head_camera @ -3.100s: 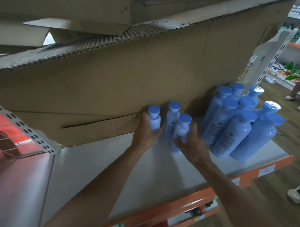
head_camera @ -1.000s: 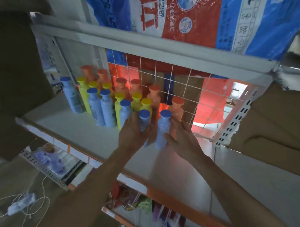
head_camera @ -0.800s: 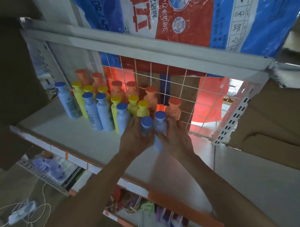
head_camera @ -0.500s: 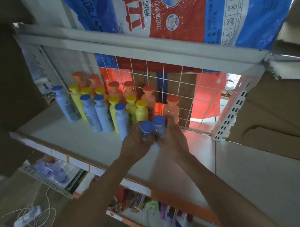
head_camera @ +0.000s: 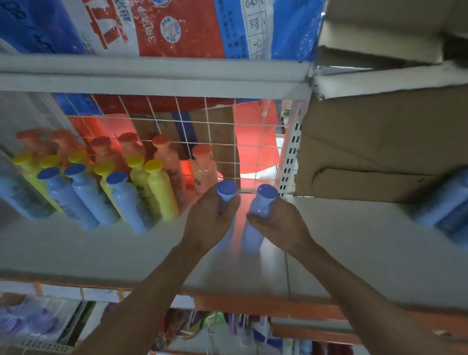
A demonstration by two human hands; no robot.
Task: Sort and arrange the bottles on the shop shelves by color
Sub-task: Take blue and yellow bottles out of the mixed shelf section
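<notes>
Head view: both hands are up at the shelf (head_camera: 66, 245), each holding one bottle. The left hand (head_camera: 211, 216) is curled round the neck of a blue bottle (head_camera: 226, 189). The right hand (head_camera: 279, 224) grips a second blue bottle (head_camera: 253, 236) at the shoulder, just beside the first. Motion blur hides whether either base sits on the shelf.

The step in hand looks like placing blues in the sorted block. Left of the left hand stands the blue row (head_camera: 126, 200), with the yellow bottles (head_camera: 158, 190) behind it and the orange bottles (head_camera: 204, 168) farthest back. The two held bottles are just right of that block's end. The next move probably calls for setting them down upright, then sliding them leftward to close up the blue row without knocking the nearest yellow or orange bottle.

Room is fair. Bare shelf lies nearer than the hands, out to the orange front lip (head_camera: 249, 305), and more lies right of the right hand. Beyond the hands the wire grid (head_camera: 215, 139) closes the back. The perforated upright (head_camera: 289, 158) and a cardboard box (head_camera: 388, 145) bound the far right, and the upper shelf (head_camera: 151, 76) limits lift. More blue bottles (head_camera: 452, 206), blurred, lie well right of the right hand, likely yet to be moved.
</notes>
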